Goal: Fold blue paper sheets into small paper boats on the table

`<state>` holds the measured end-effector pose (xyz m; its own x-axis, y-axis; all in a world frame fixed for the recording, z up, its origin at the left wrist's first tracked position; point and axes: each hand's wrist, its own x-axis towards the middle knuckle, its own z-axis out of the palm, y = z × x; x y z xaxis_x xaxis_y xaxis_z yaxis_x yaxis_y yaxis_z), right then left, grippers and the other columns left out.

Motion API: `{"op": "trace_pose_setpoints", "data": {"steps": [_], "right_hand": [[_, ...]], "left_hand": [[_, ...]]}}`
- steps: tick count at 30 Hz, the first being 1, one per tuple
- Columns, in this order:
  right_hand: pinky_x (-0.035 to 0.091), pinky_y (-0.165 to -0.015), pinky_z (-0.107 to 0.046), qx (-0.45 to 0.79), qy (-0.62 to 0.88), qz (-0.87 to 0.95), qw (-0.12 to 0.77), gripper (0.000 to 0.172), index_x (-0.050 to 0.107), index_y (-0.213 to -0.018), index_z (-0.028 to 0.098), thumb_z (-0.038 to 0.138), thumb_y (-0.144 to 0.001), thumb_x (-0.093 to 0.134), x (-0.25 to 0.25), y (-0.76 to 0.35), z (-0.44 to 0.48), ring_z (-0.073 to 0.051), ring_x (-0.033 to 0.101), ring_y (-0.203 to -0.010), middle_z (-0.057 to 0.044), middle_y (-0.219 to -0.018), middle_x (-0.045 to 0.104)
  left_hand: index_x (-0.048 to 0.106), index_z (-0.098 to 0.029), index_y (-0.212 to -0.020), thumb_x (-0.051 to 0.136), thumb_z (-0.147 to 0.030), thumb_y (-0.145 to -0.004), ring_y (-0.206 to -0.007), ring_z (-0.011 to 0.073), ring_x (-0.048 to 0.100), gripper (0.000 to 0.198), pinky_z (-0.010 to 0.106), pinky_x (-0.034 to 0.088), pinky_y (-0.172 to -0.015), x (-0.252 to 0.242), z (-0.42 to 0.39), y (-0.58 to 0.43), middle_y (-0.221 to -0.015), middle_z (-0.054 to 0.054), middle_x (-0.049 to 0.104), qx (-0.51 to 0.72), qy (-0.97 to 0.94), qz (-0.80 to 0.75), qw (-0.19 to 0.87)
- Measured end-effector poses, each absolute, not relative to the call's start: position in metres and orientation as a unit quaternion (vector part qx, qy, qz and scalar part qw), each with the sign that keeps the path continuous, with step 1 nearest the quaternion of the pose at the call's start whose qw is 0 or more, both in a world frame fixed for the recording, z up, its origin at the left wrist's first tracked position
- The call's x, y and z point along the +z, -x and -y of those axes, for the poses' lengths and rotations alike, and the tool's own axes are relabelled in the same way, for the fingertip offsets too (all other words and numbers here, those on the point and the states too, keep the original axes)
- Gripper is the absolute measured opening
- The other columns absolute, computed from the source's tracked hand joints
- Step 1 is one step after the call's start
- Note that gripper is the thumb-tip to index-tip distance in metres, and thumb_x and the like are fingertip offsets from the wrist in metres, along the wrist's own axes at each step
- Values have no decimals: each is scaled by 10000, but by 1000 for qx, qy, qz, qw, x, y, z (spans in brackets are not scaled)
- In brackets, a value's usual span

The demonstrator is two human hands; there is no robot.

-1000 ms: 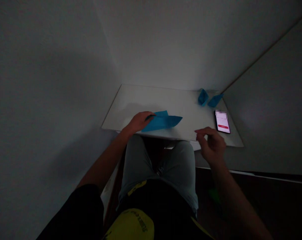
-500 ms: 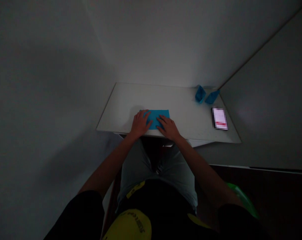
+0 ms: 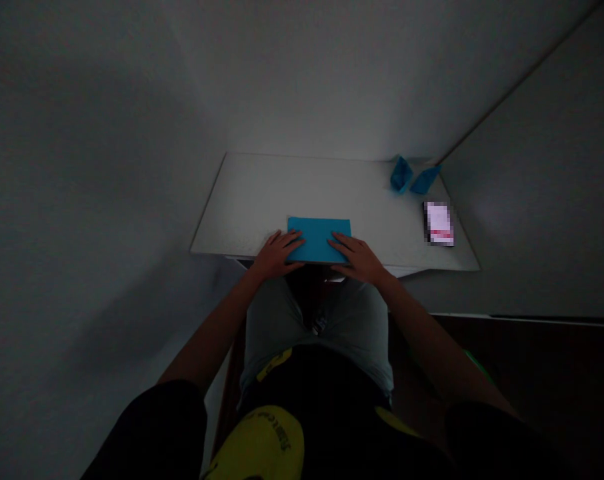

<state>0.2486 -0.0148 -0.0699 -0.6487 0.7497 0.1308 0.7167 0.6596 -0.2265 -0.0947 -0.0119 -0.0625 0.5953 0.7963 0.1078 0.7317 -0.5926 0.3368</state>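
A rectangular sheet of blue paper (image 3: 318, 237) lies at the front edge of the white table, and it looks folded. My left hand (image 3: 278, 254) rests on its left side, fingers stretched over the paper and thumb low along the near edge. On the right side, my right hand (image 3: 358, 256) lies with its fingers spread on the sheet and its thumb by the table's edge. Both hands are open. Whether either thumb reaches under the paper cannot be made out.
Two folded blue paper shapes, one upright (image 3: 401, 176) and one leaning (image 3: 425, 180), stand at the table's back right corner. A phone (image 3: 439, 224) with a lit, blurred screen lies in front of them. Walls border the white table (image 3: 262, 190) at the back and right.
The blue paper sits a little further right and nearer to me, with more of it showing. My hands have drawn apart towards its sides, and the thumbs have dropped to the near edge.
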Motion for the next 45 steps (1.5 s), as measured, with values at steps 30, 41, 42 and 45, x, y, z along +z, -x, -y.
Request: {"op": "trace_pose_setpoints", "data": {"steps": [30, 41, 42, 45], "right_hand": [[451, -1119, -540, 116, 532, 813, 207, 553, 584, -1577, 255, 471, -1070, 531, -73, -230, -22, -363, 565, -1381, -141, -1544, 637], [274, -1191, -639, 63, 576, 800, 158, 484, 631, -1540, 364, 511, -1113, 456, -66, -219, 14, -389, 544, -1356, -128, -1512, 630], [283, -1189, -642, 65, 575, 801, 152, 498, 624, -1550, 361, 526, -1110, 459, -66, -220, 18, -396, 542, -1353, -138, -1507, 626], [313, -1198, -617, 63, 548, 822, 143, 483, 670, -1495, 335, 552, -1106, 483, -62, -225, 29, -390, 521, -1407, -133, -1540, 614]], "left_hand": [[677, -235, -1369, 648, -460, -1039, -1358, 370, 528, 401, 532, 421, -1120, -36, -1, 18, -1461, 162, 614, 156, -780, -599, 94], [696, -333, -1417, 534, -384, -1088, -1391, 345, 517, 371, 557, 392, -1156, -41, 10, 3, -1508, 89, 634, 133, -824, -541, 103], [704, -363, -1416, 522, -329, -1087, -1408, 341, 505, 378, 564, 383, -1160, -41, 5, 6, -1529, 71, 626, 125, -830, -533, 104], [730, -445, -1391, 521, -205, -1059, -1438, 332, 485, 460, 564, 371, -1153, -40, -13, 15, -1573, 32, 600, 105, -846, -510, 112]]}}
